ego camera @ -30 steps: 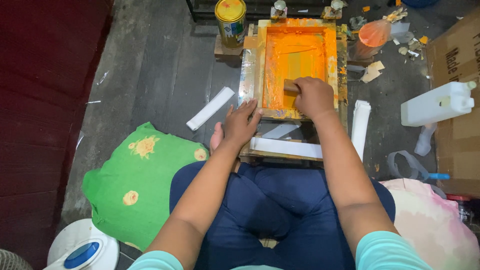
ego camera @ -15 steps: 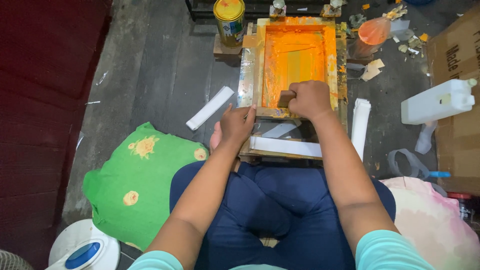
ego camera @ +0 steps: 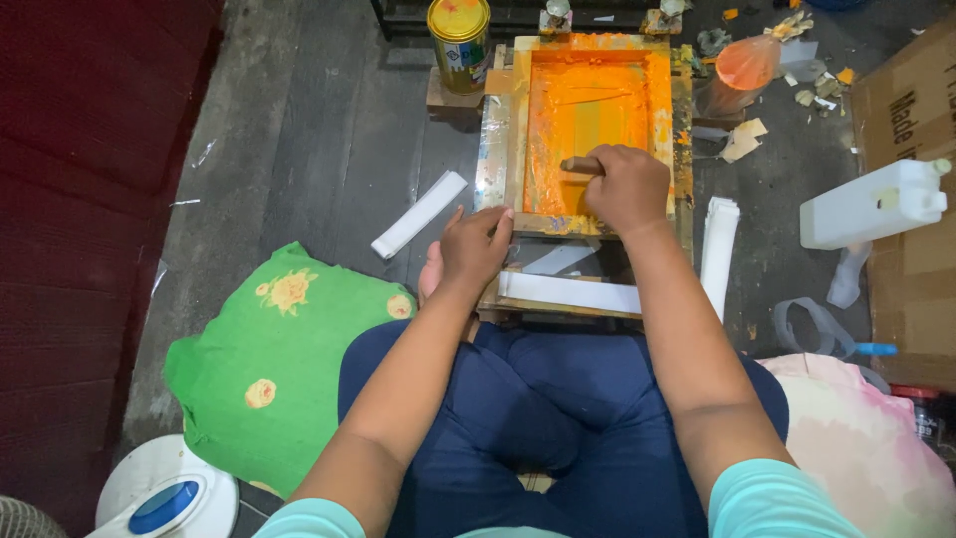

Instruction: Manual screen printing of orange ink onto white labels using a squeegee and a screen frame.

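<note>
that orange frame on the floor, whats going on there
A person sits on the floor over a wooden screen frame coated in orange ink. The right hand grips a squeegee handle near the frame's near edge, while the left hand presses on the frame's near left corner. White strips lie just below the frame, another white strip to its left. A yellow tin stands by the far left corner.
</note>
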